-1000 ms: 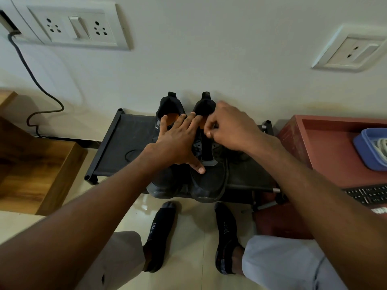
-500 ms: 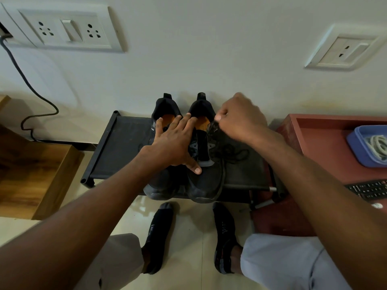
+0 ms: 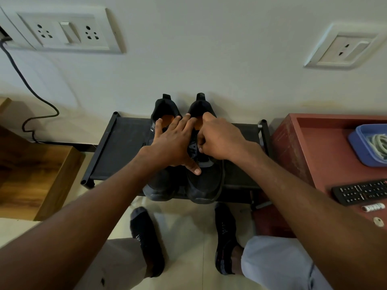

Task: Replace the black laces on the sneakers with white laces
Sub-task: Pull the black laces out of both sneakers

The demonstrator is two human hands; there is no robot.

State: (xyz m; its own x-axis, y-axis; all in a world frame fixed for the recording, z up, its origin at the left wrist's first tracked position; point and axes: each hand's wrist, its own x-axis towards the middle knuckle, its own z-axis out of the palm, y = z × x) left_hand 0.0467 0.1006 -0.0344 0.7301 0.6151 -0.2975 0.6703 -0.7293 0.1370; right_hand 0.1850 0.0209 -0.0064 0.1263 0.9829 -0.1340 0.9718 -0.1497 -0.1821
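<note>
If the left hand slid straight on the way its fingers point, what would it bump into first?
Probably the raised heel collars of the black sneakers, just beyond the fingers of the left hand. Past them stands the wall. Depth is hard to judge here.

A black shoe rack stands against the wall under a white switch-and-socket plate, from whose left side a dark cable trails down toward a wooden cabinet. To the right, a red tray-top table carries a blue container, a black remote control and a small battery. A second white socket sits on the wall above it.
</note>
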